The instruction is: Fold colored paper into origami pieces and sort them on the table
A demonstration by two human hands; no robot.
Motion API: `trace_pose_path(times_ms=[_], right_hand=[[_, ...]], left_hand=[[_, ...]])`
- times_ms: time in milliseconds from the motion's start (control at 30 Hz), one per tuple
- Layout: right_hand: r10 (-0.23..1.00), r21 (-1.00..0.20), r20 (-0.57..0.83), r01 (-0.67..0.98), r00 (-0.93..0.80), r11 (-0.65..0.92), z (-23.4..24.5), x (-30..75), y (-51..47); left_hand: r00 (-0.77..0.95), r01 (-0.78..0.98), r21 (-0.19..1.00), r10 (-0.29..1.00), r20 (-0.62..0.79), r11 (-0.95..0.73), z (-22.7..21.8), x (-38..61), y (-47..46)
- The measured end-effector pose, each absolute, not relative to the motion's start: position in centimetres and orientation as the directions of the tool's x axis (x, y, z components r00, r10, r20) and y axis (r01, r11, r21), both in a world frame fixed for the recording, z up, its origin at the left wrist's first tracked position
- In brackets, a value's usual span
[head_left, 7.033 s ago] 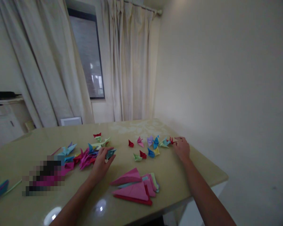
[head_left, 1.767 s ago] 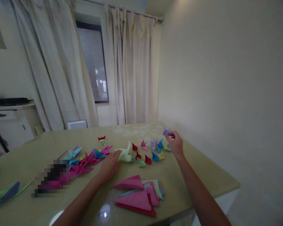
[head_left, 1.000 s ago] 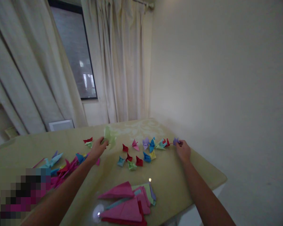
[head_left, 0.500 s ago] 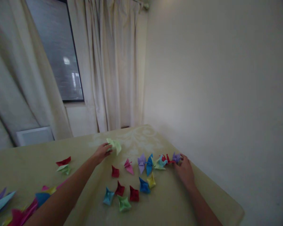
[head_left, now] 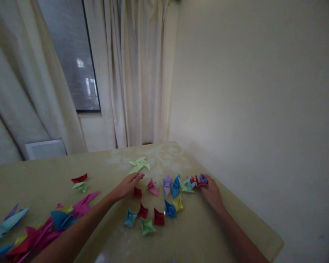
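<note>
Origami row (head_left: pixel 176 186) between both hands (head_left: pixel 214 193)

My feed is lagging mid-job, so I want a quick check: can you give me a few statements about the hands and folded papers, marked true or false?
1. The right hand is at the purple folded paper. True.
2. The left hand is gripping the pale green four-armed paper. False: the pale green four-armed paper lies on the table, just beyond the fingertips of the left hand.
3. The yellow folded paper sits right beside a blue folded paper. True.
4. The pink crane is to the right of the lavender crane. False: the pink crane is to the left of the lavender crane.
</note>
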State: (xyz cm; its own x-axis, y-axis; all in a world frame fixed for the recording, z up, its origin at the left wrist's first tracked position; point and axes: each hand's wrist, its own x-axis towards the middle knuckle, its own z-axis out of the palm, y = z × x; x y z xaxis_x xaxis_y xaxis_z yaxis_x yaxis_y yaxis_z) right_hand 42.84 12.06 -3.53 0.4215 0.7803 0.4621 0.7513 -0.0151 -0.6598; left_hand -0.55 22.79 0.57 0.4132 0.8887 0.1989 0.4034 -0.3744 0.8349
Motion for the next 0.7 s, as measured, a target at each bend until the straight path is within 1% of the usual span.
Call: trace_pose_path(times_ms=[33,100,300,367,433,500,567,633,700], right_hand=[[0.789,-0.668,0.468,0.744,0.398,0.021,-3.5,42.3,12.4],[0.81,-0.682,0.474,0.726,0.345,0.089,-3.5,40.9,13.1],[0.873,-0.687,0.468,0.677,0.135,0.264,-3.4,37.0,14.1],[0.872,-0.688,0.474,0.668,0.119,0.283,-3.6,36.9,13.9],[0.87,-0.696,0.471,0.668,0.146,0.264,-3.9,37.4,13.6],[0.868,-0.705,0.466,0.664,0.168,0.25,-4.4,38.1,13.4],[0.865,-0.712,0.466,0.658,0.184,0.244,-4.8,38.7,13.3],[0.859,-0.711,0.47,0.664,0.203,0.232,-5.0,39.0,13.2],[0.851,-0.699,0.479,0.68,0.217,0.22,-5.0,38.9,13.2]], left_hand=[[0.437,0.369,0.852,0.878,0.195,-0.372,0.4,-0.1,21.9],[0.424,0.335,0.877,0.887,0.186,-0.344,0.2,0.7,20.6],[0.38,0.352,0.88,0.908,0.177,-0.318,1.2,1.0,18.6],[0.343,0.374,0.869,0.919,0.195,-0.324,1.7,-0.2,18.2],[0.259,0.439,0.831,0.934,0.247,-0.341,2.2,-2.3,17.8],[0.149,0.553,0.755,0.933,0.327,-0.353,2.8,-5.1,17.2],[0.045,0.716,0.626,0.917,0.397,-0.307,3.5,-8.3,16.0],[-0.061,0.878,0.453,0.903,0.426,-0.154,3.9,-11.4,14.3],[-0.168,0.949,0.313,0.889,0.426,0.03,3.8,-14.0,12.2]])
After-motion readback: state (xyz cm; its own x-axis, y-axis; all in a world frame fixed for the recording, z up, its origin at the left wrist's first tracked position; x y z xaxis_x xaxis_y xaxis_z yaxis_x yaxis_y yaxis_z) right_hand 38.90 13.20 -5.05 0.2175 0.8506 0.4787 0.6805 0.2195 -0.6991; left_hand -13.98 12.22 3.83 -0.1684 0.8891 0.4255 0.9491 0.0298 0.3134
